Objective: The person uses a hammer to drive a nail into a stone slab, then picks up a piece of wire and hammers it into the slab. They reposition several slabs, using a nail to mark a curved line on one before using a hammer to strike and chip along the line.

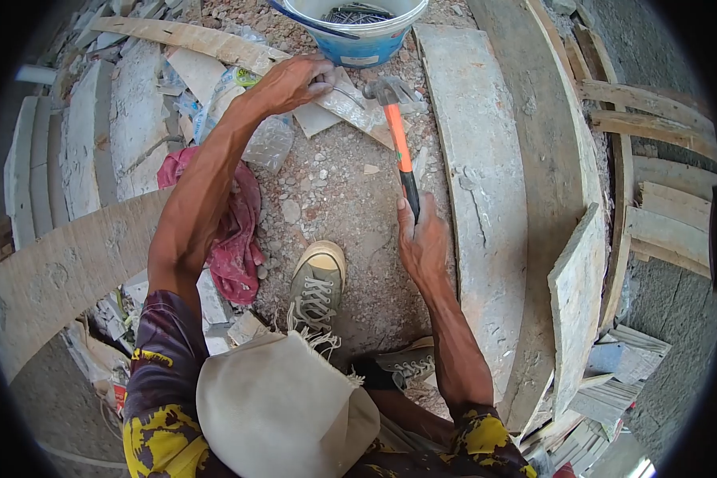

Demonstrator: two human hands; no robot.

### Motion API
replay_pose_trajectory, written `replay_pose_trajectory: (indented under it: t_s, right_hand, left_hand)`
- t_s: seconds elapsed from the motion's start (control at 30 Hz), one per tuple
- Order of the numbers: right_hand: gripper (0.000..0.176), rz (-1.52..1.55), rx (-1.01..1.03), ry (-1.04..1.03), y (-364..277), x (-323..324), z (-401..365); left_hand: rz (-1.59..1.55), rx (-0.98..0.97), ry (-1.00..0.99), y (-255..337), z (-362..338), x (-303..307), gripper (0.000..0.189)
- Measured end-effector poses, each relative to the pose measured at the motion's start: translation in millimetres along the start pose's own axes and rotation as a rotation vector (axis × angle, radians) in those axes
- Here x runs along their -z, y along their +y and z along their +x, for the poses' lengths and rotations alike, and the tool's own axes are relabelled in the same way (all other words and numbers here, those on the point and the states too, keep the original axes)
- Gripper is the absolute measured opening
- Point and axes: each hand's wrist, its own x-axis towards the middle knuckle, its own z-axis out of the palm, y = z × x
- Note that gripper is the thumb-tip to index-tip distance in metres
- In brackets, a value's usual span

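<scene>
One red cloth (233,231) and one clear bottle (269,142) are seen on the gravel (334,191) at the left. A pale strip (350,102) is pinned to the ground by the left hand (291,82), whose fingers are curled tight over its end; whether a nail is pinched there cannot be told. Two shoes (319,287) are counted below, and one bucket (358,44) of nails (357,13) is set just beyond the strip. One hammer (398,143) is gripped low on its handle by the right hand (422,243), fingers fully wrapped, its head laid over the strip. The hammering is judged barely begun: no driven nail is seen. Planks (486,183) are laid at the right
</scene>
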Motion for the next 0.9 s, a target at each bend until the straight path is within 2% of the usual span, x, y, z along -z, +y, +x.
replay_pose_trajectory:
  t_s: [0.13, 0.2, 0.27, 0.5, 0.7, 0.8, 0.87, 0.9]
  right_hand:
    - [0.026, 0.034, 0.025, -0.007, 3, -7, 5]
    - [0.028, 0.047, 0.034, -0.019, 9, -14, 3]
    - [0.027, -0.065, -0.001, -0.040, 15, -19, 0]
    - [0.027, -0.049, -0.027, -0.058, 17, -20, -1]
    - [0.024, 0.019, 0.055, -0.027, 5, -11, -1]
    - [0.023, 0.031, 0.153, 0.055, -17, 0, -1]
    - [0.022, 0.107, 0.309, 0.180, -26, 1, 1]
    - [0.022, 0.109, 0.310, 0.180, -27, 2, 4]
  left_hand:
    - [-0.187, 0.098, -0.143, -3, 3, 6, 0.010]
    - [-0.214, 0.104, -0.158, -7, 4, 9, 0.010]
    - [-0.246, 0.104, -0.176, -10, 3, 9, 0.011]
    - [-0.271, 0.172, -0.225, -9, 6, 11, 0.012]
    - [-0.302, 0.204, -0.253, -11, 12, 12, 0.011]
    - [-0.286, 0.214, -0.277, -14, 15, 13, 0.012]
    - [-0.274, 0.200, -0.281, -13, 16, 15, 0.014]
    - [-0.292, 0.224, -0.278, -10, 15, 16, 0.014]
